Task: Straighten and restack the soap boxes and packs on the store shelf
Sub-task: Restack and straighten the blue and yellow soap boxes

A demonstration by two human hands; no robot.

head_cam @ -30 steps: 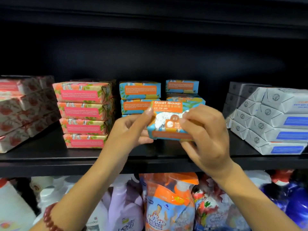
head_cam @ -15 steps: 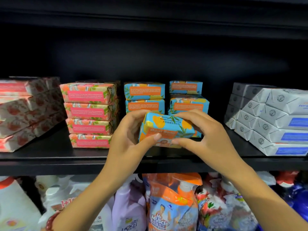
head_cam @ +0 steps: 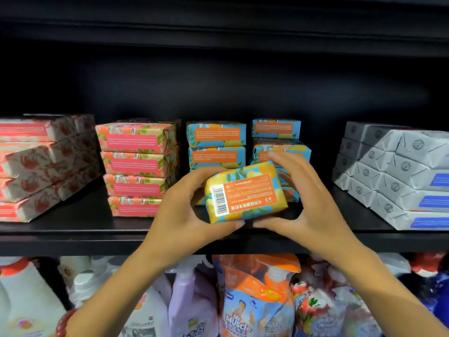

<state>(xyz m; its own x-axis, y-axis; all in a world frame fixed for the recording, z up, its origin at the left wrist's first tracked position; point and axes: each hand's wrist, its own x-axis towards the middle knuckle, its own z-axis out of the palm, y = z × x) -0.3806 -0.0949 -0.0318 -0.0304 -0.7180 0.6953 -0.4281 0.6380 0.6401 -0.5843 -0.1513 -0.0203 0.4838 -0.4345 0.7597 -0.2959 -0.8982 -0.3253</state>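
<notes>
Turned over since half a second ago so its barcode label shows, the soap pack (head_cam: pixel 245 193) is held tilted over the shelf (head_cam: pixel 73 229) front, right of the pink stack (head_cam: pixel 138 166), with the left hand (head_cam: pixel 179 210) curled round its left end and the right hand (head_cam: pixel 308 198) gripping its right end, in front of the blue stacks (head_cam: pixel 216 144).

Glossy printed paper wraps the soap pack (head_cam: pixel 245 192); the shelf (head_cam: pixel 73 229) is smooth matt black.
</notes>
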